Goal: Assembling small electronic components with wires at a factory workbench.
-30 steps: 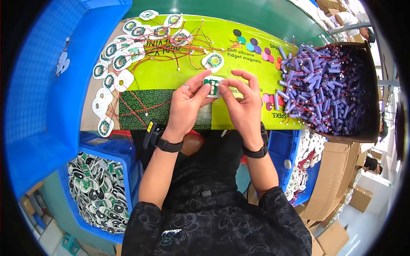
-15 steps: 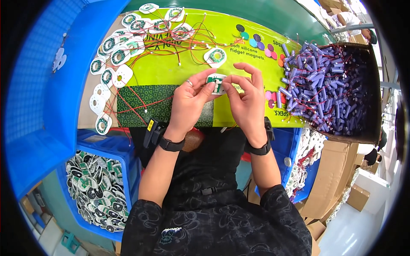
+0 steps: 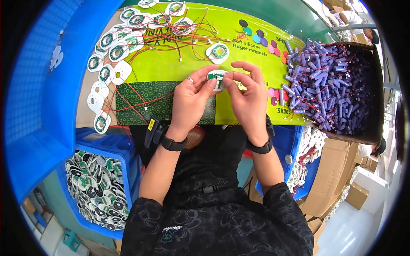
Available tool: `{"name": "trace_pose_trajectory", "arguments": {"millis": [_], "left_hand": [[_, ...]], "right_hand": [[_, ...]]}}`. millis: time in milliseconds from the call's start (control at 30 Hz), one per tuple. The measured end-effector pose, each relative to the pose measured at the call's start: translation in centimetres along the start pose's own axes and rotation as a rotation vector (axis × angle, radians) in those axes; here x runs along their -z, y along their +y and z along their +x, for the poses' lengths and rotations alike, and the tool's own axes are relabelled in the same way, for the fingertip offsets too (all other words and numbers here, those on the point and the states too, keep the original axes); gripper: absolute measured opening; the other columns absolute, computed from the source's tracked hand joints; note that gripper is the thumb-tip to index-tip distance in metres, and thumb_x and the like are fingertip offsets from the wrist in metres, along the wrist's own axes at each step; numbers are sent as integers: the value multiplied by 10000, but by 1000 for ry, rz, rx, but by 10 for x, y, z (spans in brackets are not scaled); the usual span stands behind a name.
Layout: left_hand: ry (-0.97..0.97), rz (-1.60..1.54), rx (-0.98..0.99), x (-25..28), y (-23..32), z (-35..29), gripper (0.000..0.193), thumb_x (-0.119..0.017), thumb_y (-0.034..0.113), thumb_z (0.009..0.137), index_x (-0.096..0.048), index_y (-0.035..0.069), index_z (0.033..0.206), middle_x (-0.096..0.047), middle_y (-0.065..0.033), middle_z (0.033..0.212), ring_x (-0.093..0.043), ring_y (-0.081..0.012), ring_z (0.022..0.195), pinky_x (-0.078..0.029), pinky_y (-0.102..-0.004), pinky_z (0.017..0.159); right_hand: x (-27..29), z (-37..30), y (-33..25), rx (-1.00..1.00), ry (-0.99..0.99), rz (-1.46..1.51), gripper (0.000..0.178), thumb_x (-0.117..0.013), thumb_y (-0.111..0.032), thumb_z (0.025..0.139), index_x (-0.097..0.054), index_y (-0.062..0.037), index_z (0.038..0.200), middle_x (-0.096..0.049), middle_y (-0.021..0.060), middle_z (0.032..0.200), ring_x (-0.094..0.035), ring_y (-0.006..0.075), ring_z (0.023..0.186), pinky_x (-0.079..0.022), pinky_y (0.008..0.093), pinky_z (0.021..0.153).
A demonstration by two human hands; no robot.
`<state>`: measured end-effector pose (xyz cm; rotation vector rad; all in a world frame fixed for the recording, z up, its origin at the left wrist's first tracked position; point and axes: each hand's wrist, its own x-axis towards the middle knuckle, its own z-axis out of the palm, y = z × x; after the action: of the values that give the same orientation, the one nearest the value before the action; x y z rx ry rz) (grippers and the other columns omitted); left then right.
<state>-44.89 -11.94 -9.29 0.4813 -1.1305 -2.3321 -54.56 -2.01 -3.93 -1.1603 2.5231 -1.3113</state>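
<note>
Over the table's near middle, a small white plastic piece with a green circuit board is between my hands. My left hand is closed on its left side, thumb on the face and fingers behind. My right hand pinches at the board's right edge with thumb and forefinger, its other fingers curled or raised; whether a tiny part sits in that pinch is hidden. A red wire runs leftward from beside my left hand. Just beyond lies a white piece with a ring-shaped green board.
Several similar white wired pieces spread over the table's left. A box of purple wired cylinders stands at the right. Blue bins hold boards at lower left and white parts at lower right. A tall blue bin borders the left.
Both hands keep their hold on the circuit board, with only slight finger shifts. The view has moved a little; the layout of the table stays the same.
</note>
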Motion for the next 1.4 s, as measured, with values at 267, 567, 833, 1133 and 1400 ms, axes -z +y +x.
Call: {"name": "trace_pose_trajectory", "arguments": {"millis": [267, 567, 833, 1133, 1400], "left_hand": [[-11, 30, 10, -7, 2, 0, 339, -581, 26, 1030, -576, -40, 1363, -688, -96, 1206, -652, -116, 1071, -582, -296, 921], [74, 180, -34, 1, -3, -2, 376, -584, 9, 1021, -555, -47, 1392, -670, -101, 1221, -654, -135, 1073, -578, -292, 912], [7, 209, -24, -2, -7, -1, 400, -589, 29, 1024, -530, -51, 1411, -664, -121, 1221, -664, -155, 1063, -590, -310, 916], [17, 174, -46, 6, -4, -6, 376, -571, 25, 1032, -539, -37, 1402, -667, -116, 1214, -662, -148, 1060, -591, -309, 916], [3, 155, -22, 2, 0, 4, 374, -574, 24, 1031, -544, -40, 1398, -668, -112, 1226, -661, -131, 1041, -585, -285, 891]], "right_hand": [[2, 1, -7, 3, 36, 39, 62, -712, 0, 852, -719, 12, 912, -711, 96, 1046, -702, 299, 909, -557, 371, 778], [22, 14, 9, 98, -98, 45, 79, -687, -12, 863, -729, 6, 927, -718, 134, 1063, -714, 323, 909, -572, 366, 781], [58, 133, 119, -163, 183, -717, 321, -624, -87, 865, -507, 124, 1077, -582, 331, 1096, -683, 467, 860, -597, 507, 752], [13, 47, 68, 36, 51, -505, 164, -521, 39, 863, -499, -12, 1017, -564, 231, 1014, -636, 473, 819, -515, 561, 693], [51, 9, 36, 13, 101, -323, 150, -620, 20, 824, -636, -35, 962, -595, 165, 1236, -669, 382, 896, -552, 450, 733]]}}
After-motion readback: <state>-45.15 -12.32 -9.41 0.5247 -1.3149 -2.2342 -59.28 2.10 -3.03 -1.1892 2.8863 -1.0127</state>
